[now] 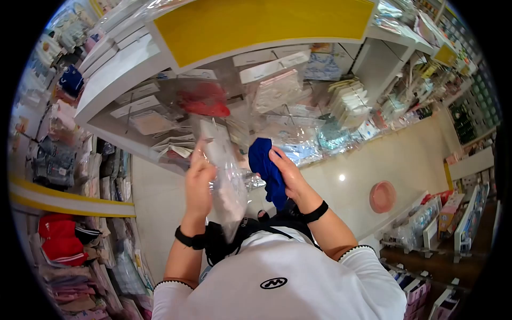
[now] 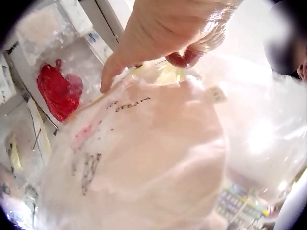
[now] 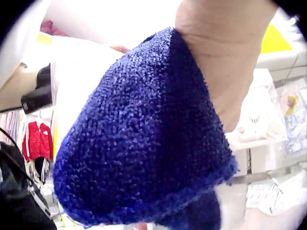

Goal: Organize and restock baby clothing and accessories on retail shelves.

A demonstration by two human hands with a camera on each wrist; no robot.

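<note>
My left hand grips a clear plastic package along its side, fingers and thumb bent over the edge. Inside it, the left wrist view shows a pale pink garment with "ice cream" lettering. In my right hand is a bunched dark blue towelling cloth, which hangs down in front of my body. The cloth fills much of the right wrist view and hides most of the right fingers. Both hands are in front of my chest, with the package and cloth side by side.
Ahead stands a white display shelf with a yellow panel; bagged garments hang under it, beside a red item. Folded clothes line the left shelves, with a red jacket. A pink basin sits on the floor at right.
</note>
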